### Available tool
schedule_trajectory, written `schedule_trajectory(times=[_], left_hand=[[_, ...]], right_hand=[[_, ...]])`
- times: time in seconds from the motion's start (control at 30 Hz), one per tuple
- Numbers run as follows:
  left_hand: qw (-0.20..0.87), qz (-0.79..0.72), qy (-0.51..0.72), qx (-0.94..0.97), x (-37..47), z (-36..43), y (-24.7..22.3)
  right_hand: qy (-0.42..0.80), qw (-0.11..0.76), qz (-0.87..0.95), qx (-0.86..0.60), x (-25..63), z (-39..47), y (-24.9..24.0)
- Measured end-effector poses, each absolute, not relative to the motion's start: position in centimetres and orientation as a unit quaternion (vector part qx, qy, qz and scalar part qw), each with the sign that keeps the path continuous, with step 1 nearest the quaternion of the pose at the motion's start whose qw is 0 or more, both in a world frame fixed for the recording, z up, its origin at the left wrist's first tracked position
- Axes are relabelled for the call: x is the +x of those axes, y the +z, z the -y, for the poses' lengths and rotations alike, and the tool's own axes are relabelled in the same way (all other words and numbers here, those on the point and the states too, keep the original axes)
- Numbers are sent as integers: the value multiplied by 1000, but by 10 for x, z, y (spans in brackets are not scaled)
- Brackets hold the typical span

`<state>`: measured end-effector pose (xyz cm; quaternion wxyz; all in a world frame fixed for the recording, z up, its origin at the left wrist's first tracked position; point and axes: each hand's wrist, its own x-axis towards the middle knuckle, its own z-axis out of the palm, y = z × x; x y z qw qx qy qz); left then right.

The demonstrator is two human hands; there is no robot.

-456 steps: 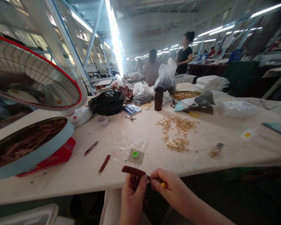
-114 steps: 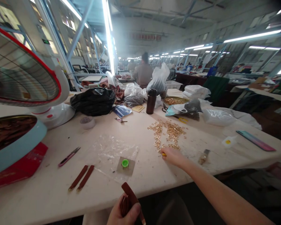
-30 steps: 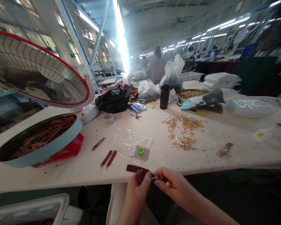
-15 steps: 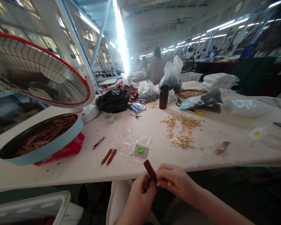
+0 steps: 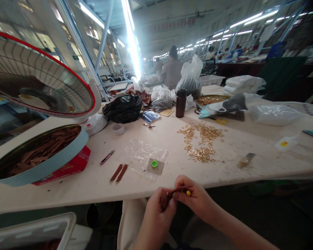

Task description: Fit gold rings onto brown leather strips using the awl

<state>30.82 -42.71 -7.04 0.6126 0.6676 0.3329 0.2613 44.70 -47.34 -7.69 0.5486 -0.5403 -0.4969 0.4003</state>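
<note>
My left hand (image 5: 159, 210) is closed around several brown leather straps (image 5: 165, 199) just off the table's front edge. One strap (image 5: 181, 189) stretches across to my right hand (image 5: 194, 199), whose thumb and fingers pinch it. A small yellow-ended tool (image 5: 188, 193) pokes out of the same hand; the rest of it is hidden. On the table beyond lie two finished-looking brown straps (image 5: 119, 173) with gold metal at their near ends. A green round cap (image 5: 154, 164) sits on a small grey square plate (image 5: 159, 168), beside a clear plastic bag (image 5: 135, 152).
Gold rings (image 5: 202, 139) are scattered right of centre. Pink-handled thread snips (image 5: 107, 157) lie left, near a round tin (image 5: 39, 170) of brown strips and a red-rimmed fan (image 5: 92, 100). A dark bottle (image 5: 181, 106) stands behind; a person (image 5: 172, 71) sits farther back.
The upright strap has been bent down towards the right, between my hands. My right fingers have shifted from its base to pinch its end. The view has moved slightly.
</note>
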Motion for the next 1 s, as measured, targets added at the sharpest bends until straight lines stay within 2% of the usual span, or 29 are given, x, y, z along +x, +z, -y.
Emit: schedule_trajectory(times=[0.1, 0.23, 0.47, 0.67, 0.77, 0.9, 1.0], left_hand=[[591, -352, 276, 671, 308, 427, -71], [531, -373, 278, 708, 306, 424, -69], [664, -356, 269, 599, 310, 409, -78], [682, -365, 274, 572, 308, 398, -84], [668, -405, 278, 558, 305, 395, -87], [683, -473, 265, 490, 300, 388, -94], [714, -475, 264, 441, 297, 377, -99]], right_hand=[[459, 557, 453, -523, 445, 469, -75], [468, 553, 439, -531, 443, 462, -78], [450, 576, 427, -532, 435, 455, -83], [558, 567, 329, -509, 427, 445, -93], [504, 561, 368, -543, 434, 437, -92], [338, 587, 411, -611, 456, 424, -85], [304, 604, 388, -626, 468, 406, -86]])
